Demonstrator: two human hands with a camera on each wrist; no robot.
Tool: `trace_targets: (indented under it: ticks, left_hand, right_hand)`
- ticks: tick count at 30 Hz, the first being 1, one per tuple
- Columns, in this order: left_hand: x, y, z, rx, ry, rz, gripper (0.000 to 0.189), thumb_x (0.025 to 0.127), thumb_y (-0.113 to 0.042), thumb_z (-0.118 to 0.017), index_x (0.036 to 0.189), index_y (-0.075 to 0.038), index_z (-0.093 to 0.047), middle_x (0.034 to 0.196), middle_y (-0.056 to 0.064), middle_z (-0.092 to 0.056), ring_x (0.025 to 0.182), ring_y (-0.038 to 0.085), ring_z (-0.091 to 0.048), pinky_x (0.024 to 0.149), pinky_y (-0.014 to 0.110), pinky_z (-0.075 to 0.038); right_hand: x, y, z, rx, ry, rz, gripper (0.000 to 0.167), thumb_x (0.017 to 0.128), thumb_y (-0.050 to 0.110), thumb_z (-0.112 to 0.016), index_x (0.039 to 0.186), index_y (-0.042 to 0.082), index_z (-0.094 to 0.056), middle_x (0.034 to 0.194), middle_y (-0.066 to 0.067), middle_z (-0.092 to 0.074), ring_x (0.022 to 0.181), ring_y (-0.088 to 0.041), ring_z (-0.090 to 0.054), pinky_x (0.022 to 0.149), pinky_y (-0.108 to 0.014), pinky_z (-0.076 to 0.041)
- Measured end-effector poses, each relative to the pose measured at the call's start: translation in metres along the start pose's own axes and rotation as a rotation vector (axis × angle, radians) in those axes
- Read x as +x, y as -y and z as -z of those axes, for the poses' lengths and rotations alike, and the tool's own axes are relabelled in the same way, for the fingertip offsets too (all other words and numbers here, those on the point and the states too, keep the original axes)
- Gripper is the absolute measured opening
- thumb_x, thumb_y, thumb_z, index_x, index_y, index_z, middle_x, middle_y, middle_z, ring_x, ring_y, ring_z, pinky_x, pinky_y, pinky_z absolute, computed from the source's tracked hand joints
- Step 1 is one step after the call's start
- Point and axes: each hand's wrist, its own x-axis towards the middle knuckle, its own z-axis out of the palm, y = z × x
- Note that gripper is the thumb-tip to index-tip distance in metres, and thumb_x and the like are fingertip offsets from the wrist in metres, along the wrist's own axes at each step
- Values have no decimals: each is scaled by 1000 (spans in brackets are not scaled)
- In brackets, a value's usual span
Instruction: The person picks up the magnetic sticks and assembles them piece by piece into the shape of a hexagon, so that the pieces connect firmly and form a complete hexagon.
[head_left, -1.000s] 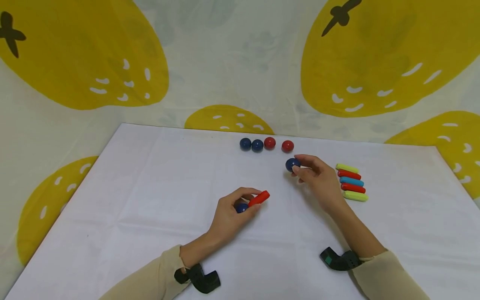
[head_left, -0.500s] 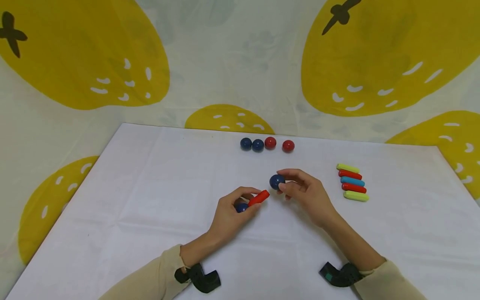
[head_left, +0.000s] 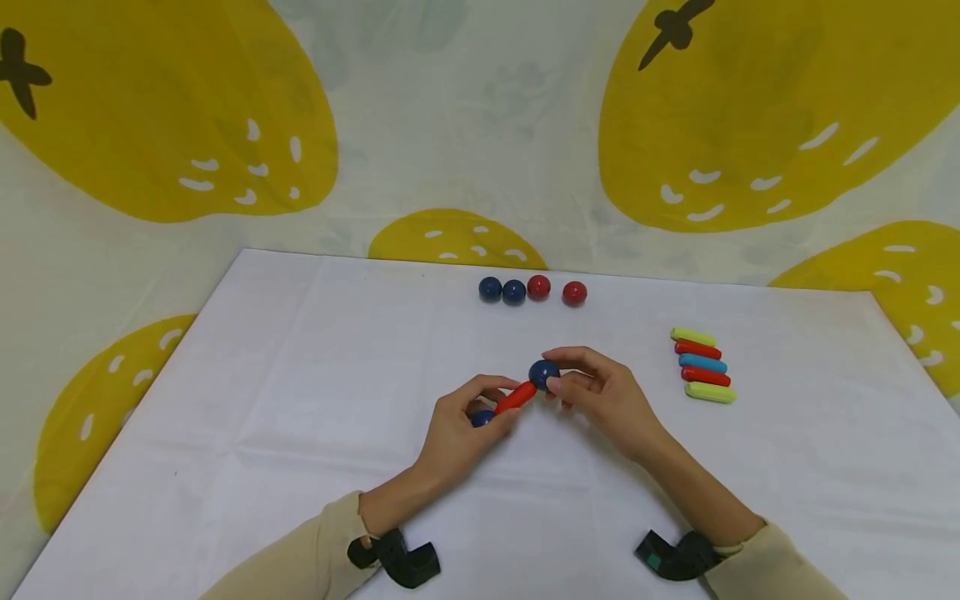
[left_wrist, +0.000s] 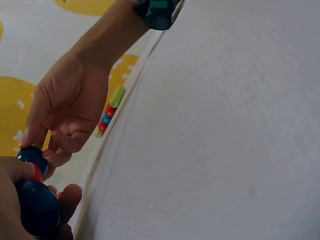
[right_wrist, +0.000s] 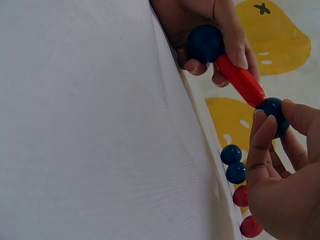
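Note:
My left hand (head_left: 463, 433) pinches a short red rod (head_left: 516, 397) between thumb and fingers, above the white table. On the rod's near end sits a dark blue ball (right_wrist: 205, 43), partly covered by the left palm in the head view. A second dark blue ball (head_left: 543, 375) is pinched by the fingertips of my right hand (head_left: 611, 404). That ball meets the rod's free end, as the right wrist view (right_wrist: 271, 117) also shows. In the left wrist view the near ball (left_wrist: 38, 207) looks large and the rod is mostly hidden by the thumb.
Toward the table's back edge stand two dark blue balls (head_left: 502, 290) and two red balls, one red ball (head_left: 574, 293) slightly apart. Right of my right hand lies a column of several rods, yellow-green, red and blue, with a blue rod (head_left: 702, 362) in the middle. A patterned cloth (head_left: 480, 125) hangs behind.
My right hand has carried its blue ball left and toward me until it meets the red rod's end. The left hand has stayed in place with the rod and its ball.

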Motion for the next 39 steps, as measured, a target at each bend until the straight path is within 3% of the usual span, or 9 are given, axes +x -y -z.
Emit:
trace_targets:
  ticks: [7,13,18,22,29,36,39]
  left_hand:
    - [0,7,0,-57,35,7,29,89,0,-66,117,2,-60,88,15,-64,64,35,-66,61,24,-49]
    - [2,32,-1,-29,44,44,33,90,-7,-66,122,-5,-59,84,7,-69,67,18,-67,67,24,-50]
    - [2,35,0,-47,72,42,36,90,-13,-68,124,-10,-56,83,3,-69,67,13,-67,69,25,-50]
    - [2,34,1,-58,86,52,37,90,-15,-68,124,-15,-54,89,2,-70,70,14,-70,74,27,-52]
    - [3,33,1,-65,81,85,38,90,-16,-69,124,-17,-54,97,3,-69,68,15,-70,69,27,-53]
    - [1,2,5,-55,78,105,41,90,-5,-66,128,-3,-52,105,12,-64,63,31,-65,62,22,-43]
    - [1,2,5,-59,61,105,40,90,-7,-67,127,-4,-54,104,11,-64,63,28,-64,62,21,-43]
  right_hand:
    - [-1,0,-2,1,-2,21,41,92,20,-66,130,7,-55,114,-11,-62,89,-32,-63,74,-30,-53]
    - [0,1,-3,53,1,-4,39,92,17,-66,127,5,-54,117,-13,-62,90,-34,-62,75,-30,-53]
    - [0,1,-6,56,34,-23,36,92,16,-66,124,4,-55,119,-14,-61,94,-32,-61,78,-28,-53]
    - [0,-1,-8,36,48,-20,36,92,16,-65,125,4,-56,117,-14,-62,93,-32,-62,79,-27,-52]
    - [-1,-3,-12,8,69,-24,37,92,18,-65,126,6,-57,111,-15,-64,92,-31,-62,80,-27,-52]
    - [-2,-2,-15,19,98,-46,39,91,20,-67,127,10,-59,115,-12,-64,100,-25,-63,85,-27,-51]
    - [-2,-2,-16,25,109,-48,39,91,22,-67,128,13,-60,117,-8,-63,103,-22,-63,87,-28,-50]
